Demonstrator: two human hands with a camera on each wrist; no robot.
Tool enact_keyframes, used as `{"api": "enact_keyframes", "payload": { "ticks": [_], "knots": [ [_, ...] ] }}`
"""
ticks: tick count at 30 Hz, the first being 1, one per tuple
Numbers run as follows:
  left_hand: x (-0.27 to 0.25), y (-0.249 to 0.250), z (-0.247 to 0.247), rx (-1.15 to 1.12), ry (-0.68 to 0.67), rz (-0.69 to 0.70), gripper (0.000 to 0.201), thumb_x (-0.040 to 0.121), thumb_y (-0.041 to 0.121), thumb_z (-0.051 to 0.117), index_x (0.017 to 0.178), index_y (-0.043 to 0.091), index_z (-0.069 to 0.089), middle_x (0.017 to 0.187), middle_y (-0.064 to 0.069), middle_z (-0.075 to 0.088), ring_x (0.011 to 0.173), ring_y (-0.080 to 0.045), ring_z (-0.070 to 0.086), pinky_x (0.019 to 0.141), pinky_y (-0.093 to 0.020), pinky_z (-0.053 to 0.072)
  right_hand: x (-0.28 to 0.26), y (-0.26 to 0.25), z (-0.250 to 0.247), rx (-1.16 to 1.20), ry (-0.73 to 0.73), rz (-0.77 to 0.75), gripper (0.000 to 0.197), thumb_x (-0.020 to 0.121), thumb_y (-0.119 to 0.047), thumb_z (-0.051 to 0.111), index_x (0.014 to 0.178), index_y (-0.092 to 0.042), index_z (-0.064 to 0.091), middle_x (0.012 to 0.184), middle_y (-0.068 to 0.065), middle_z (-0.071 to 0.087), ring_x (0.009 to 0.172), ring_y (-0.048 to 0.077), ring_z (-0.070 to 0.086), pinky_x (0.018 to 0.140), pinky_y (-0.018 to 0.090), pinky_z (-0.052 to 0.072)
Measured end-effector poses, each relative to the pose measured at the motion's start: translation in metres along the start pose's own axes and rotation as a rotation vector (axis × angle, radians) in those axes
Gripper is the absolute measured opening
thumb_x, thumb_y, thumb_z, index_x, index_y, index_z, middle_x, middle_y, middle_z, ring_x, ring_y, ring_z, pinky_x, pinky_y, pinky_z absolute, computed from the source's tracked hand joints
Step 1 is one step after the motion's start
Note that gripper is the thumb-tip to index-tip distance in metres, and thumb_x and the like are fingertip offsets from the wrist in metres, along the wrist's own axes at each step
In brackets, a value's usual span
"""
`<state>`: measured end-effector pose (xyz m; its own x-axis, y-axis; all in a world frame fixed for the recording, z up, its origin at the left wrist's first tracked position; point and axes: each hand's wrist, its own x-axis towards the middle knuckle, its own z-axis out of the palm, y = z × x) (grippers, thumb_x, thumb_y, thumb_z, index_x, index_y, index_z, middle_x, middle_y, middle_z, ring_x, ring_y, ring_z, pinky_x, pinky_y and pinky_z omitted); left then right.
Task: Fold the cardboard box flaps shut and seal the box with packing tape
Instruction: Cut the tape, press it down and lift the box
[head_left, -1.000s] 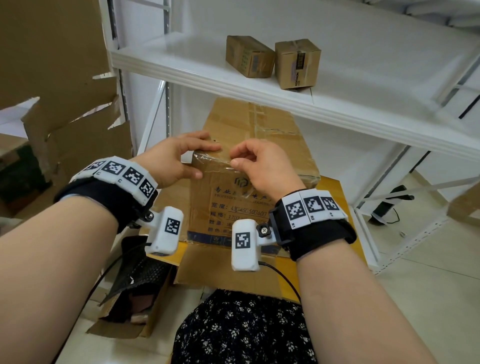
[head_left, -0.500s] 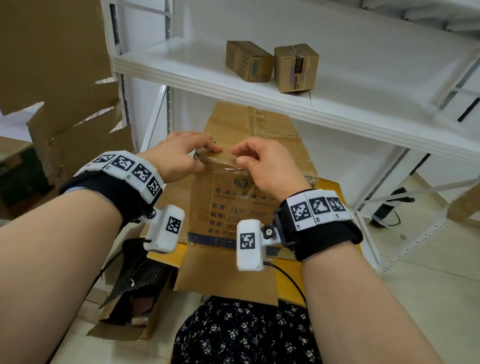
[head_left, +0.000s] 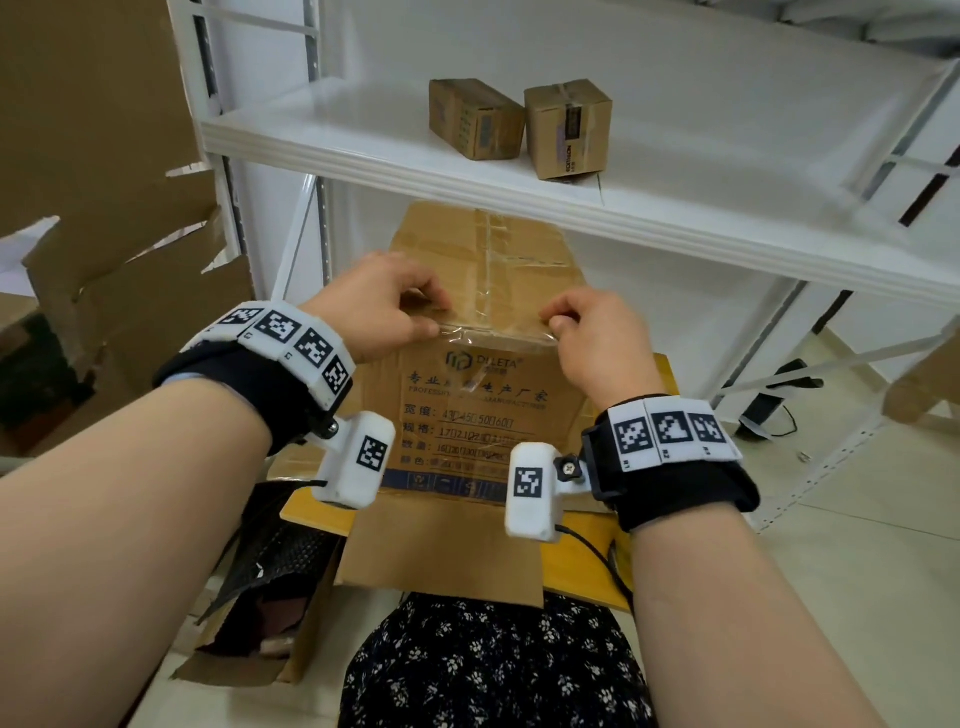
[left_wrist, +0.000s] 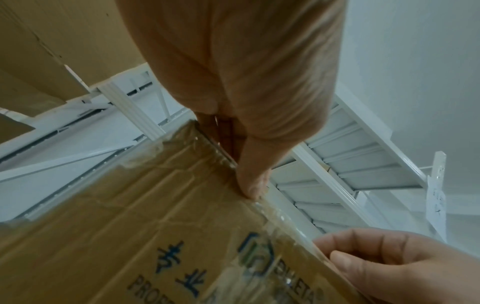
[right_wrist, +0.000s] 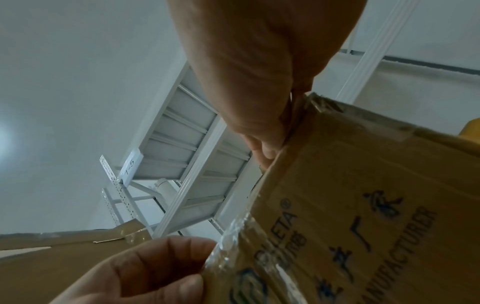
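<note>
1. While the cardboard box (head_left: 483, 322) sits on a yellow worktop (head_left: 587, 535) in front of the person, under a white shelf (head_left: 415, 150), its top flaps lie folded shut, so that step looks done.
2. Clear packing tape (head_left: 493, 330) runs along the top seam and wraps over the near top edge onto the printed front face; it looks wrinkled there.
3. Left hand (head_left: 379, 306) has its grip closed on that near edge: thumb on the front face, fingers curled over onto the top, pinching box and tape.
4. Right hand (head_left: 597, 338) grips the same edge a little apart from the left, thumb pressing the tape's end and fingers curled over the top.
5. Between the 2 grips the tape crosses the edge; judging by this, sealing is near its end, with pressing the tape flat still left.
6. No tape roll shows in any view.
7. Beyond the grips, 2 small boxes (head_left: 519, 124) stand on the shelf.
</note>
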<state>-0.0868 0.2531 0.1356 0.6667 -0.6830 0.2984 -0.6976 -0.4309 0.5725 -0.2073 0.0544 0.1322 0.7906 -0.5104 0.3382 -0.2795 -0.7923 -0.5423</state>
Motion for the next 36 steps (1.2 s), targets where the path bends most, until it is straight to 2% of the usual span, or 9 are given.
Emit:
{"api": "enact_keyframes", "payload": {
  "ticks": [3, 4, 9, 15, 21, 24, 28, 32, 36],
  "knots": [
    [0.004, 0.01, 0.003, 0.016, -0.025, -0.006, 0.017, 0.085, 0.016, 0.072, 0.097, 0.026, 0.071, 0.104, 0.007, 0.063, 0.098, -0.01, 0.06, 0.091, -0.031, 0.051, 0.001, 0.006, -0.003, 0.004, 0.005, 0.005, 0.023, 0.102, -0.016, 0.053, 0.111, -0.023, 0.073, 0.113, -0.004, 0.07, 0.083, 0.004, 0.057, 0.061, 0.01, 0.034],
    [0.004, 0.012, 0.003, 0.019, -0.03, -0.008, 0.016, 0.085, 0.015, 0.072, 0.097, 0.026, 0.071, 0.104, 0.007, 0.063, 0.097, -0.009, 0.061, 0.091, -0.031, 0.052, 0.0, 0.007, -0.003, 0.015, 0.004, 0.008, 0.023, 0.102, -0.017, 0.053, 0.111, -0.023, 0.073, 0.112, -0.005, 0.07, 0.081, 0.001, 0.055, 0.06, 0.01, 0.033],
    [-0.001, 0.011, 0.005, 0.034, -0.016, -0.037, 0.017, 0.083, 0.015, 0.072, 0.094, 0.028, 0.071, 0.103, 0.007, 0.06, 0.094, -0.009, 0.059, 0.088, -0.028, 0.051, -0.002, 0.005, 0.001, 0.029, 0.003, -0.006, 0.024, 0.102, -0.015, 0.052, 0.112, -0.023, 0.074, 0.114, -0.003, 0.07, 0.094, 0.009, 0.057, 0.079, 0.023, 0.044],
    [0.005, 0.026, 0.009, 0.111, -0.045, -0.04, 0.016, 0.077, 0.008, 0.07, 0.086, 0.022, 0.068, 0.099, 0.006, 0.058, 0.087, -0.01, 0.059, 0.069, -0.02, 0.048, -0.003, 0.007, 0.002, 0.021, 0.003, -0.001, 0.025, 0.102, -0.015, 0.052, 0.11, -0.025, 0.074, 0.116, -0.003, 0.07, 0.098, 0.011, 0.059, 0.083, 0.025, 0.046],
    [0.014, 0.038, 0.018, -0.024, -0.084, -0.054, 0.012, 0.076, 0.016, 0.079, 0.077, 0.024, 0.071, 0.082, 0.007, 0.072, 0.081, -0.011, 0.068, 0.082, -0.036, 0.058, -0.004, 0.009, 0.001, 0.028, -0.005, -0.015, 0.024, 0.101, -0.015, 0.053, 0.108, -0.024, 0.074, 0.114, -0.003, 0.07, 0.103, 0.014, 0.062, 0.088, 0.028, 0.05],
    [0.015, 0.039, 0.017, -0.033, -0.097, -0.047, 0.011, 0.077, 0.014, 0.08, 0.079, 0.021, 0.072, 0.081, 0.007, 0.073, 0.079, -0.007, 0.068, 0.082, -0.033, 0.058, -0.004, 0.01, -0.001, 0.054, -0.015, -0.014, 0.024, 0.102, -0.016, 0.052, 0.108, -0.024, 0.074, 0.113, -0.004, 0.07, 0.103, 0.014, 0.062, 0.092, 0.033, 0.053],
    [0.007, 0.031, 0.021, -0.06, -0.065, -0.053, 0.01, 0.08, 0.015, 0.078, 0.081, 0.022, 0.07, 0.084, 0.007, 0.072, 0.082, -0.009, 0.069, 0.083, -0.036, 0.058, -0.003, 0.009, 0.001, 0.044, -0.024, -0.039, 0.025, 0.102, -0.015, 0.052, 0.107, -0.024, 0.075, 0.112, -0.004, 0.07, 0.1, 0.013, 0.06, 0.084, 0.026, 0.047],
    [0.005, 0.03, 0.022, -0.058, -0.076, -0.055, 0.012, 0.08, 0.013, 0.077, 0.082, 0.022, 0.069, 0.084, 0.006, 0.071, 0.084, -0.014, 0.068, 0.084, -0.04, 0.057, -0.005, 0.01, -0.001, 0.047, -0.031, -0.047, 0.024, 0.102, -0.016, 0.053, 0.107, -0.024, 0.075, 0.113, -0.004, 0.07, 0.103, 0.013, 0.06, 0.085, 0.026, 0.045],
    [0.007, 0.034, 0.021, -0.077, -0.11, -0.077, 0.013, 0.081, 0.009, 0.075, 0.084, 0.02, 0.068, 0.084, 0.002, 0.07, 0.083, -0.018, 0.067, 0.084, -0.039, 0.057, -0.009, 0.011, -0.011, 0.076, -0.09, -0.098, 0.02, 0.1, -0.034, 0.058, 0.109, -0.024, 0.074, 0.106, -0.011, 0.069, 0.098, 0.008, 0.059, 0.09, 0.028, 0.048]
  ]
}}
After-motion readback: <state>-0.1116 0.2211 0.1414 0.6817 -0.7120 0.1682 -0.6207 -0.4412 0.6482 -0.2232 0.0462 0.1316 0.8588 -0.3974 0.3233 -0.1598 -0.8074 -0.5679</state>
